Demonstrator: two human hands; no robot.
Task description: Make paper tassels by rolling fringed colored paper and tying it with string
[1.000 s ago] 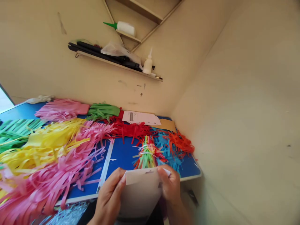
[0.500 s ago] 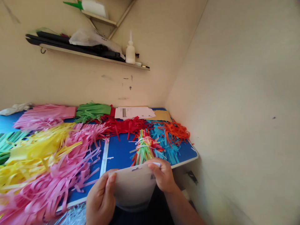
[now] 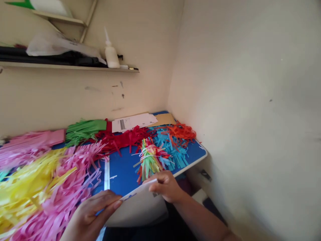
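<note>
1. Here we are at the blue surface (image 3: 122,167), pale-edged, with a rounded corner at its right end, set against the wall (image 3: 147,90) near where two walls meet.
2. And in front of its near edge, the white card (image 3: 140,209), held tilted above a dark-clothed lap, a small cut-out slot near its upper edge!
3. The left hand (image 3: 94,212) has the card's left corner pinched between thumb and fingers; the right hand (image 3: 165,187) grips the opposite upper corner. Both are closed on it.
4. Just beyond the right hand, on the surface, lies a bundle of multicoloured strips (image 3: 149,160), wrapped round with white ties.
5. What a spread to the left: yellow strips (image 3: 27,187), pink strips (image 3: 62,197) overlapping them, and a green fringed stack (image 3: 86,130) farther back.
6. Along the middle run red strips (image 3: 120,140), then blue strips (image 3: 175,155) with orange strips (image 3: 184,132) over part of them at the right end.
7. At the back, printed white sheets (image 3: 134,122) showing a barcode, brown paper (image 3: 165,119) beside them.
8. Up on the wall, a shelf (image 3: 75,67) carries a nozzled bottle (image 3: 111,57), standing nearly upright, and a crumpled clear bag (image 3: 50,45) resting over black items (image 3: 62,60).
</note>
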